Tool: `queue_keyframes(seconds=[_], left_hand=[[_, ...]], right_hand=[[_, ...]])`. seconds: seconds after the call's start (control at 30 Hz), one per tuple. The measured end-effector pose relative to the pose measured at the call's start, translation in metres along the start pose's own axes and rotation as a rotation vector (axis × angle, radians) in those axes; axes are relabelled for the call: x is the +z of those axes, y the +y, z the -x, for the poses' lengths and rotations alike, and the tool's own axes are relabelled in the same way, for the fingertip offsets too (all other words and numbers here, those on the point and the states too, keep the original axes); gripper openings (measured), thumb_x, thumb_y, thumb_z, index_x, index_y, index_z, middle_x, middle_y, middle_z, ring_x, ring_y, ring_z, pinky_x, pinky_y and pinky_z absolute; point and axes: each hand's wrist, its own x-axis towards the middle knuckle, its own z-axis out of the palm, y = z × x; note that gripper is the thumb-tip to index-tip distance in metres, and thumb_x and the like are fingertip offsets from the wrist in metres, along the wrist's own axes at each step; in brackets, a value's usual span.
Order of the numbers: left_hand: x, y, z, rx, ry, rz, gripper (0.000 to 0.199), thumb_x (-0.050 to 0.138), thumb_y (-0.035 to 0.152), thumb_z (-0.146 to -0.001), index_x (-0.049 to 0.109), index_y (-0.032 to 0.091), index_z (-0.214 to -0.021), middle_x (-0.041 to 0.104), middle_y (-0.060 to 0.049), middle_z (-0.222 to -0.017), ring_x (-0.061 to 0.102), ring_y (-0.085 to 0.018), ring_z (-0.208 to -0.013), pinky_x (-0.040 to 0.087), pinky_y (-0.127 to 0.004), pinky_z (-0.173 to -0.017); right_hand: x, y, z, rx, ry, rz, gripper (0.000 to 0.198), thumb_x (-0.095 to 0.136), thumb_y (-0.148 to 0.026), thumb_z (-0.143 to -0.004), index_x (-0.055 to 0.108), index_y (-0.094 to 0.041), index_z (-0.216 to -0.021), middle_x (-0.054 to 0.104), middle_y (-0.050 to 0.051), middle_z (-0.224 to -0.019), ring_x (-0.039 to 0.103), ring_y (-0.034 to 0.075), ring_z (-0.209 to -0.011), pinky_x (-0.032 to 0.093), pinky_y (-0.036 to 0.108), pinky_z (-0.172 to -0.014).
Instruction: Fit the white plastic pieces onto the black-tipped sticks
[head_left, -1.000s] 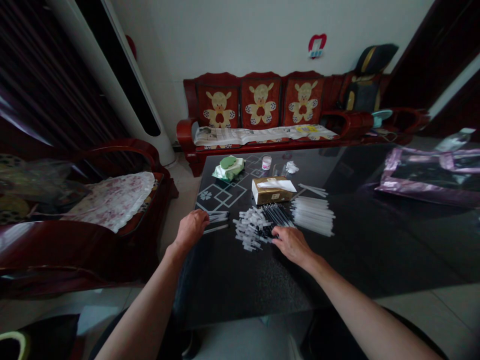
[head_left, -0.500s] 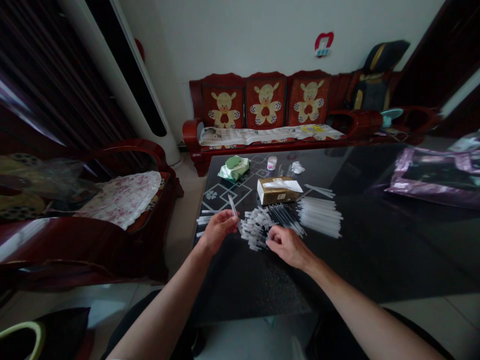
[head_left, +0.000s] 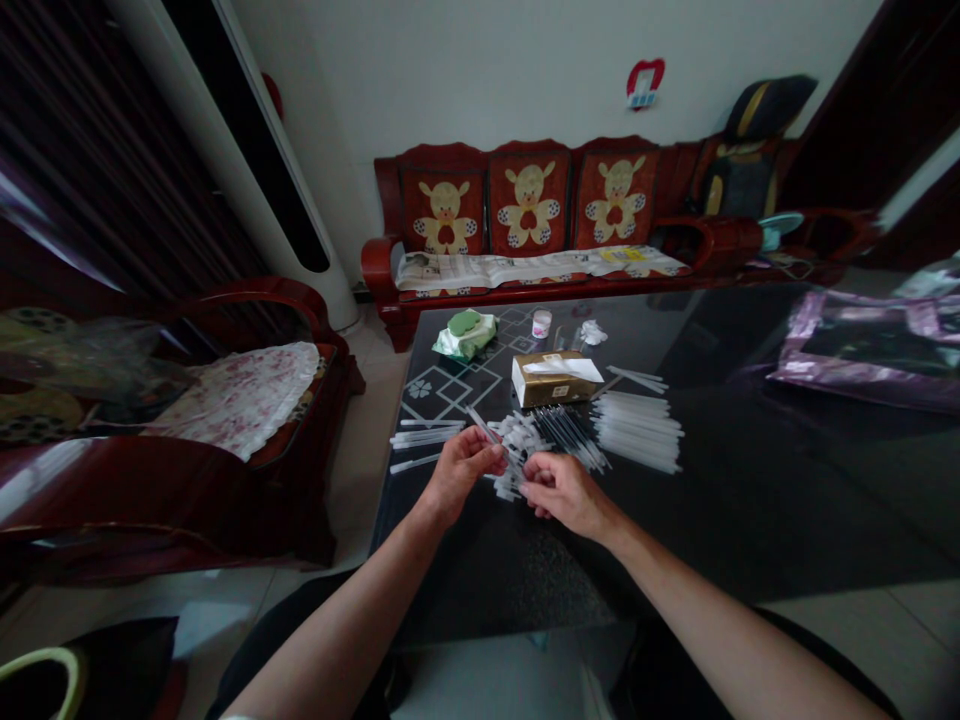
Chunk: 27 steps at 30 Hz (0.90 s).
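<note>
My left hand (head_left: pixel 463 470) pinches a slim, translucent pen barrel (head_left: pixel 481 422), which slants up and to the left out of the fingers. Close beside it, my right hand (head_left: pixel 561 488) has its fingertips pressed together; whatever they hold is too small to make out. Both hands are over the near side of a heap of small white caps (head_left: pixel 523 432). Thin dark pen refills (head_left: pixel 570 435) lie just right of the heap. Further right is a stack of whitish barrels (head_left: pixel 637 430). Several finished-looking white pens (head_left: pixel 427 435) lie left of my left hand.
A gold tissue box (head_left: pixel 556 380) stands behind the refills. Green wipes (head_left: pixel 465 336), a small white tub (head_left: pixel 541 323) and a crumpled tissue (head_left: pixel 592 332) are farther back. A purple-edged bag (head_left: pixel 795 365) lies at the right of the black table (head_left: pixel 750 500).
My left hand has moved right with the pen barrel, toward my right hand. My right hand has shifted slightly left, and the two hands are now closer together.
</note>
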Motion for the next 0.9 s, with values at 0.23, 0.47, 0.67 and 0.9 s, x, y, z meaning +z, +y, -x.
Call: queue_keyframes(seconds=[0.23,0.47,0.67,0.9], left_hand=[[-0.0020,0.0047,-0.0014,0.049,0.037,-0.064,0.026,0.071,0.032,-0.073,0.060,0.013,-0.086,0.064,-0.002,-0.073,0.059,-0.012,-0.061,0.048,-0.025,-0.062],[-0.0011,0.0048,-0.0007,0.037,0.030,-0.062,0.026,0.072,0.032,-0.072,0.061,0.013,-0.085,0.065,-0.003,-0.074,0.060,-0.013,-0.062,0.049,-0.027,-0.063],[-0.0035,0.0056,-0.0012,0.074,0.034,-0.046,0.025,0.070,0.031,-0.074,0.060,0.013,-0.090,0.065,-0.004,-0.077,0.061,-0.013,-0.064,0.049,-0.026,-0.064],[0.0045,0.0050,0.0010,0.036,0.030,-0.057,0.026,0.072,0.031,-0.072,0.061,0.013,-0.086,0.066,-0.004,-0.074,0.061,-0.012,-0.061,0.050,-0.026,-0.062]], right_hand=[[-0.0008,0.0001,-0.0017,-0.026,0.028,0.009,0.011,0.057,-0.028,-0.080,0.056,-0.017,-0.080,0.060,-0.001,-0.063,0.059,0.012,-0.049,0.045,0.020,-0.044],[-0.0050,0.0022,-0.0006,-0.054,0.040,0.004,0.014,0.058,-0.029,-0.080,0.058,-0.016,-0.084,0.061,0.000,-0.065,0.060,0.012,-0.051,0.046,0.021,-0.046],[-0.0073,0.0044,-0.0022,-0.078,0.047,0.054,0.013,0.058,-0.029,-0.081,0.060,-0.016,-0.083,0.062,0.000,-0.066,0.060,0.012,-0.051,0.045,0.021,-0.047],[-0.0061,0.0034,-0.0024,-0.094,0.035,0.054,0.013,0.057,-0.029,-0.082,0.060,-0.017,-0.083,0.062,-0.001,-0.065,0.061,0.012,-0.052,0.044,0.020,-0.047]])
